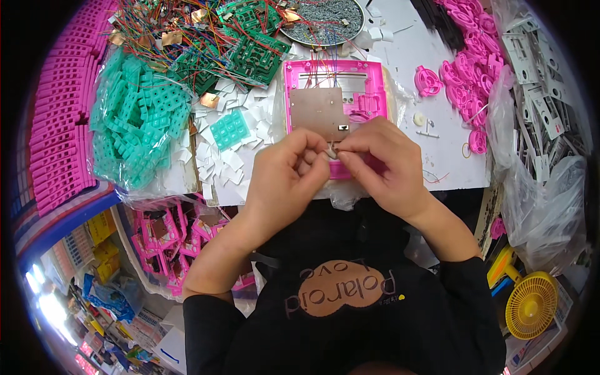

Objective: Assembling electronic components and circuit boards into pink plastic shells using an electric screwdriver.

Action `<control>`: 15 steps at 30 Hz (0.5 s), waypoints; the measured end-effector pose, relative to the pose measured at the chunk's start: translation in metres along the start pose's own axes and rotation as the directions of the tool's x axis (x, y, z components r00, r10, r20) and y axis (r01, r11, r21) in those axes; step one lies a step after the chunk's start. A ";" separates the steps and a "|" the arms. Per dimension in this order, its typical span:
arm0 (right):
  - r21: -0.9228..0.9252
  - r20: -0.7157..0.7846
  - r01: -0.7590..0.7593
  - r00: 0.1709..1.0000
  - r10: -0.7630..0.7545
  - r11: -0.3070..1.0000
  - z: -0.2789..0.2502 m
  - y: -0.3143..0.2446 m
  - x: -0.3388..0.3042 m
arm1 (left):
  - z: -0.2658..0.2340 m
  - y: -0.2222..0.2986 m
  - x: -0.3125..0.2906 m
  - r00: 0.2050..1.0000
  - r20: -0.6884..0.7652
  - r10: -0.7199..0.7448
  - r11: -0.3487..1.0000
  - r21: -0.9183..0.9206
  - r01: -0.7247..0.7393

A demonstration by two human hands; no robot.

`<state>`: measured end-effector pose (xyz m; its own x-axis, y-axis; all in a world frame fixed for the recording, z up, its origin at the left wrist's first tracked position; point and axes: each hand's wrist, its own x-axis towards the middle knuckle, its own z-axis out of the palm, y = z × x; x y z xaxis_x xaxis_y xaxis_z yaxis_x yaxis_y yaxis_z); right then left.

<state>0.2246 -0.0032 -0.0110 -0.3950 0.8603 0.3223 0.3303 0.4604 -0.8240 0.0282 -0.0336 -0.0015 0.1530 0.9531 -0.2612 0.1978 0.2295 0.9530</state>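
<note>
A pink plastic housing lies on the worktable in front of me, with a brown circuit board inside it. Thin wires rise from the housing's far edge. At the near edge of the board, my left hand and my right hand meet with their fingertips almost touching. Each is closed in a pinch. Between them shows a small pale bit, mostly covered by the fingers, so I cannot tell what it is. A small switch sits on the board just beyond the right fingertips.
Green circuit boards with tangled wires and a round tray of screws stand at the back. Teal rubber keypads fill a bag on the left, near white paper pieces. Pink rings and grey plastic strips lie right.
</note>
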 end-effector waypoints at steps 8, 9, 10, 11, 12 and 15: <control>-0.165 0.125 0.401 0.915 -0.384 0.901 -0.004 0.012 0.008 | -0.033 0.018 0.043 0.807 0.470 -0.357 0.846 -0.205 0.493; -0.168 0.137 0.424 0.904 -0.405 0.890 -0.005 0.013 0.009 | -0.034 0.021 0.047 0.794 0.496 -0.351 0.865 -0.155 0.478; -0.176 0.142 0.445 0.894 -0.424 0.878 -0.006 0.013 0.008 | -0.034 0.024 0.051 0.780 0.521 -0.346 0.881 -0.105 0.460; -0.182 0.148 0.465 0.884 -0.443 0.866 -0.007 0.012 0.009 | -0.034 0.025 0.053 0.765 0.546 -0.342 0.896 -0.056 0.440; -0.193 0.152 0.484 0.874 -0.462 0.853 -0.009 0.011 0.010 | -0.035 0.026 0.057 0.755 0.560 -0.341 0.900 -0.036 0.434; -0.203 0.114 0.490 0.872 -0.476 0.848 -0.011 0.012 0.010 | -0.038 0.029 0.059 0.763 0.569 -0.305 0.920 -0.032 0.391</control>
<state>0.2336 0.0132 -0.0123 -0.5999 0.5056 0.6201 0.2602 0.8562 -0.4463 0.0066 0.0364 0.0164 0.6076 0.5451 -0.5776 0.2112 0.5902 0.7791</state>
